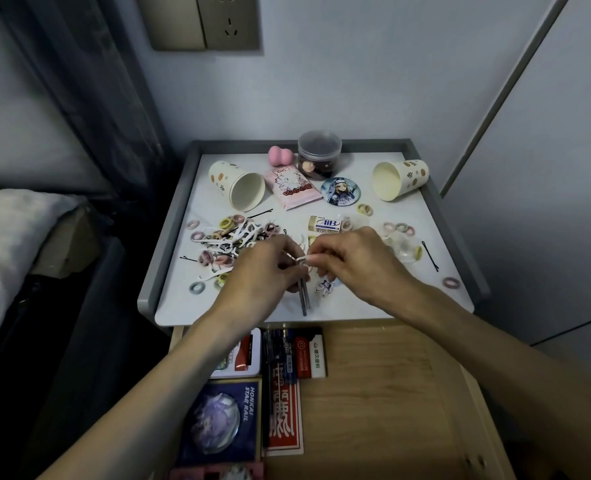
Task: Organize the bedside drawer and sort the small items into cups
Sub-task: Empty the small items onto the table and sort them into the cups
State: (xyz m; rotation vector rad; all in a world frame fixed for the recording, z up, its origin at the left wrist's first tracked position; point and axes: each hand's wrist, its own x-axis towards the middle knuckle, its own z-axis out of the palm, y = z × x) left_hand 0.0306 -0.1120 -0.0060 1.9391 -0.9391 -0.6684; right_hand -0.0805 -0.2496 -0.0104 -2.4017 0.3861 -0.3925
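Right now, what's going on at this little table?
A person is sorting small items on the tabletop. The left hand grips a few dark hairpins, and the right hand pinches a small white piece between the two hands. The left cup and right cup lie on their sides and look empty. A pile of hair ties, white picks and pins sits unsorted, and the drawer below stands open.
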